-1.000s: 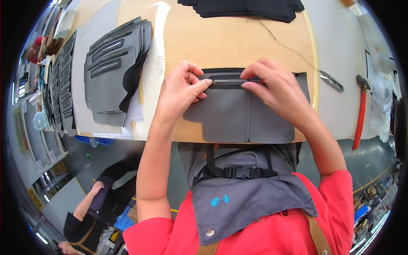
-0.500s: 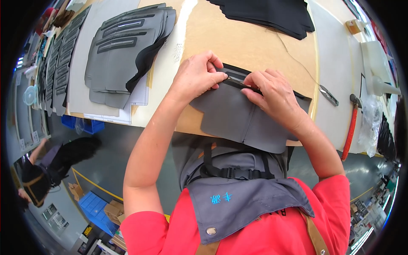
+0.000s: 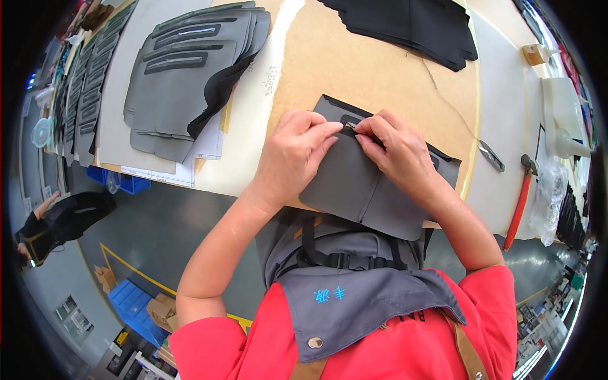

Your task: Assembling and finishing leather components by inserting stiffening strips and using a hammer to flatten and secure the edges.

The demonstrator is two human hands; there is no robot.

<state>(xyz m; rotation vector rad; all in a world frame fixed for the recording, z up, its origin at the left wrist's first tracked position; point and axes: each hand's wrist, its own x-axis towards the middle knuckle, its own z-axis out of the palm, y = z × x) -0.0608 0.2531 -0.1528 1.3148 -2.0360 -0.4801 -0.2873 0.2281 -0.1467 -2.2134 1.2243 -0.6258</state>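
Note:
A grey sheet-material panel (image 3: 345, 180) with black edging along its far side lies before me, its near part overhanging the table edge. My left hand (image 3: 297, 149) is closed in a pinch over the panel's dark-framed slot. Beside it, my right hand (image 3: 399, 149) is pinched too, fingertips almost meeting the left ones. A small, light, shiny bit shows between the fingertips, too small to name. Most of the slot is hidden under my right hand.
Left stands a stack of grey slotted panels (image 3: 183, 104); black cut pieces (image 3: 405, 28) lie at the far side. To the right are a cutter knife (image 3: 491, 156), a red-handled hammer (image 3: 521, 199) and clear plastic wrap (image 3: 550, 196). Another person (image 3: 63, 218) is at far left.
Both hands have come closer together at the slot; the left moved right and nearer me. The panel's far left corner is now uncovered. The person at far left has moved.

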